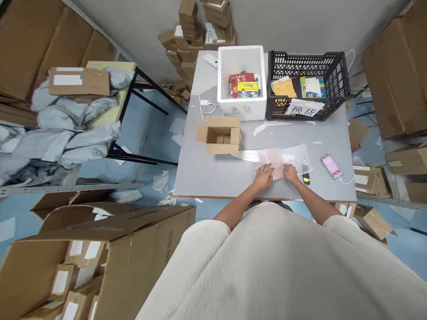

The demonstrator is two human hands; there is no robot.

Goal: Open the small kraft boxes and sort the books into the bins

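Note:
A pale pink flat item [274, 161] lies at the front of the grey table, overlapping clear plastic film [298, 155]. My left hand [264, 176] presses on the lower left of the pink item, fingers spread flat. My right hand [290, 173] is closed at the pink item's right edge, pinching the plastic film there; its fingertips are partly hidden. Whether the pink item lies inside the film or under it, I cannot tell. Just right of my right hand rests a black and yellow cutter [306, 178]. An opened small cardboard box [220, 146] stands farther back on the left.
A white foam box [242, 109] and a black plastic crate [308, 60], both holding books, stand along the table's back. A pink phone [331, 166] with a cable lies at right. A large carton [147, 249] stands left of me. Grey parcels [46, 146] fill the left shelf.

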